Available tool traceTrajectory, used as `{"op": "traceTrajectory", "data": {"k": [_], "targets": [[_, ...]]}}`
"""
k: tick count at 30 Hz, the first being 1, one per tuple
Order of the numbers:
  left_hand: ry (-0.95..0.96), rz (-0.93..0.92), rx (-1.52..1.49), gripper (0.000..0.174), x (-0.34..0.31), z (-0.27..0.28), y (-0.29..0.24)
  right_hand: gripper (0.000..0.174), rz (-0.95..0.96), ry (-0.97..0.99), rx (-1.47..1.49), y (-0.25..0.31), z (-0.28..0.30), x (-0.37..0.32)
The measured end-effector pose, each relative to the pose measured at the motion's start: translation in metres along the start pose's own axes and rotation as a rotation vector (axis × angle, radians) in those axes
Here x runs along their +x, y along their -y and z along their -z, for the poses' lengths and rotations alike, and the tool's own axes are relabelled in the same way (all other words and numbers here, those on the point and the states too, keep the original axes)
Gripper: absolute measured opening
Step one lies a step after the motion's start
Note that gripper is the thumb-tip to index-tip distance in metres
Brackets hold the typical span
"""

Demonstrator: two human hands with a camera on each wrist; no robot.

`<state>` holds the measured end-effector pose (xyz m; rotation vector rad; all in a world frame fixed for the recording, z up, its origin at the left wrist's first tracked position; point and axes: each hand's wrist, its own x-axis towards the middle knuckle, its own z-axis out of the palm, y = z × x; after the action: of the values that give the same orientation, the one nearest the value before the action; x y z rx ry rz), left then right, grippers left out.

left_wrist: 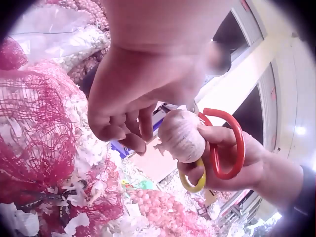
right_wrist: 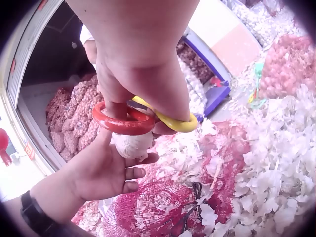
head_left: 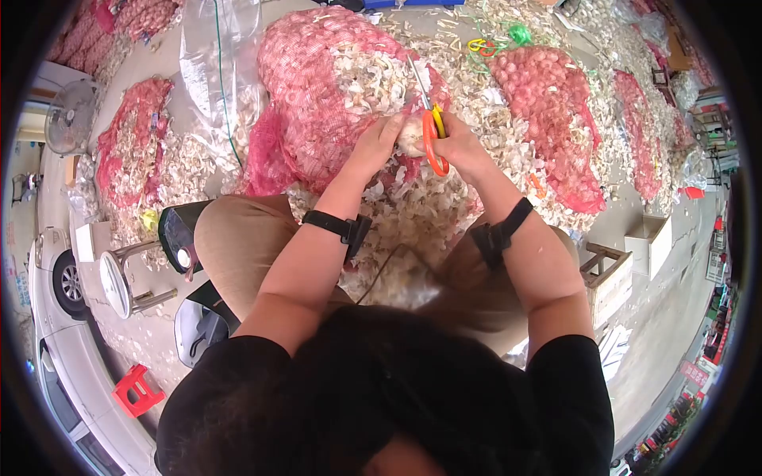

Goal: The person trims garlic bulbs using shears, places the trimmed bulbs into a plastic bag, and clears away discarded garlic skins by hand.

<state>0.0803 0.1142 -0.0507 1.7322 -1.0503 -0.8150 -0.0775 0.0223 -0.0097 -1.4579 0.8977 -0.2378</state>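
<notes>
Head: scissors (head_left: 429, 120) (long axis aslant) point forward.

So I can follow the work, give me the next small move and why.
Probably close the left hand on the garlic bulb: its fingers lie beside it, while the right hand holds both bulb and scissors, whose blades point away from the bulb.

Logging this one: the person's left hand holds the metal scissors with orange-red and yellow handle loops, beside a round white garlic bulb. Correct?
Wrong hand: the head view shows the right hand holding the scissors beside the garlic bulb, not the left hand.
</notes>
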Motion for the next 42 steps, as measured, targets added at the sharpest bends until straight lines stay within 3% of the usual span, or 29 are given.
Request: {"op": "traceTrajectory", "data": {"k": [1, 3, 5, 8, 15, 17, 23, 24, 26, 27, 29, 30, 33, 34, 35, 37, 38, 42], "targets": [[0.278, 0.171, -0.283, 0.053, -0.002, -0.001, -0.009, 0.058, 0.025, 0.009, 0.028, 0.003, -0.002, -0.002], [0.254, 0.182, -0.18, 0.06, -0.009, -0.008, -0.014, 0.056, 0.05, 0.02, 0.052, 0.005, -0.007, -0.004], [0.088, 0.238, -0.347, 0.059, -0.013, -0.011, -0.026, 0.056, 0.013, -0.033, 0.121, 0.002, -0.01, -0.003], [-0.022, 0.222, -0.353, 0.056, -0.018, -0.015, -0.031, 0.056, 0.032, 0.015, 0.142, 0.001, -0.01, -0.003], [-0.106, 0.185, -0.451, 0.045, -0.017, -0.019, -0.022, 0.051, 0.066, -0.026, 0.13, 0.006, -0.02, -0.008], [-0.175, 0.381, -0.745, 0.04, -0.015, -0.016, -0.028, 0.048, 0.122, -0.024, 0.175, 0.003, -0.026, -0.008], [0.139, 0.442, -0.662, 0.046, -0.006, -0.007, -0.011, 0.044, 0.068, 0.034, 0.324, 0.006, -0.014, -0.011], [0.14, 0.441, -0.665, 0.046, -0.004, -0.009, -0.001, 0.044, 0.068, 0.032, 0.322, 0.006, -0.014, -0.01], [-0.079, 0.188, -0.295, 0.048, 0.001, -0.018, 0.023, 0.045, -0.027, 0.016, 0.392, 0.007, -0.011, -0.008], [-0.076, 0.184, -0.296, 0.048, 0.003, -0.014, 0.015, 0.045, -0.025, 0.012, 0.392, 0.007, -0.009, -0.006], [0.043, 0.345, -0.51, 0.044, -0.002, 0.0, -0.013, 0.046, 0.009, -0.007, 0.191, 0.004, -0.009, -0.006], [0.245, 0.272, -0.535, 0.043, -0.003, 0.002, -0.018, 0.046, 0.008, -0.004, 0.191, 0.002, -0.009, -0.005], [0.162, 0.227, -0.382, 0.045, -0.012, -0.001, -0.027, 0.044, 0.035, 0.015, 0.173, -0.006, -0.008, -0.001], [0.046, 0.208, -0.508, 0.046, -0.01, -0.009, -0.027, 0.044, 0.049, 0.0, 0.211, -0.01, -0.009, 0.001], [0.045, 0.209, -0.509, 0.046, -0.011, -0.011, -0.028, 0.043, 0.063, -0.012, 0.252, -0.012, -0.01, 0.002], [0.21, 0.371, -0.468, 0.065, -0.016, -0.007, -0.04, 0.045, 0.051, 0.0, 0.259, 0.003, -0.012, -0.009], [0.207, 0.36, -0.424, 0.056, -0.017, -0.005, -0.04, 0.046, 0.04, 0.01, 0.265, 0.009, -0.012, -0.012], [0.319, 0.258, -0.374, 0.046, -0.01, 0.001, -0.038, 0.051, 0.03, -0.038, 0.18, 0.007, -0.011, -0.009]]}}
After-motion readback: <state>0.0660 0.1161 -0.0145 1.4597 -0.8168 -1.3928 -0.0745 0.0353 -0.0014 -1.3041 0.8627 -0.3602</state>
